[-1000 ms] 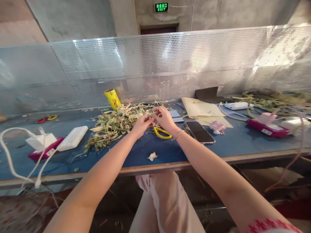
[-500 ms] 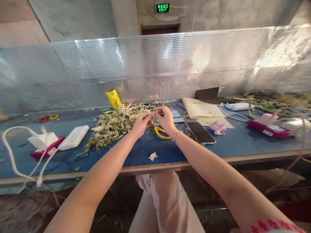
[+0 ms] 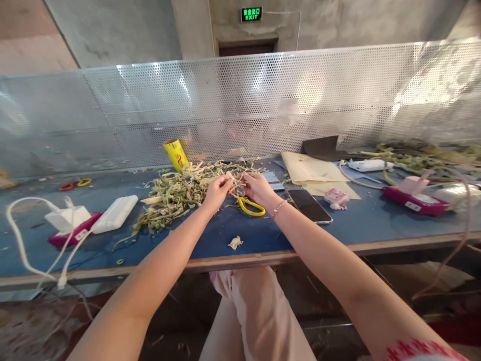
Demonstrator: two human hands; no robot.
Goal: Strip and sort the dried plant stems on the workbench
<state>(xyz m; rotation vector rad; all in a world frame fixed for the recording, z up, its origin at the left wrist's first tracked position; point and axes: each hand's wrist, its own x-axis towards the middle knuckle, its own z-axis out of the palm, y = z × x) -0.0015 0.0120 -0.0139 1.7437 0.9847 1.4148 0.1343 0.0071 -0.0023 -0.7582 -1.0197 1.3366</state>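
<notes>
My left hand (image 3: 218, 191) and my right hand (image 3: 256, 186) meet over the blue bench (image 3: 210, 240), both pinching a thin pale strip (image 3: 236, 183) pulled from the heap of green and cream plant strips (image 3: 176, 193). The heap lies just left of my hands. Yellow-handled scissors (image 3: 251, 206) lie flat right below my right hand. A small pale scrap (image 3: 235, 242) rests nearer the bench's front edge.
A black phone (image 3: 310, 205) and a small pink-white item (image 3: 336, 197) lie right of my hands, tan paper sheets (image 3: 311, 168) behind. A yellow tube (image 3: 175, 153) stands by the perforated screen (image 3: 240, 100). White chargers and cables (image 3: 75, 220) sit left; a magenta box (image 3: 415, 200) right.
My right hand has dropped a little toward the bench, its fingers now stretched out along the strip. My left hand has stayed close beside it.
</notes>
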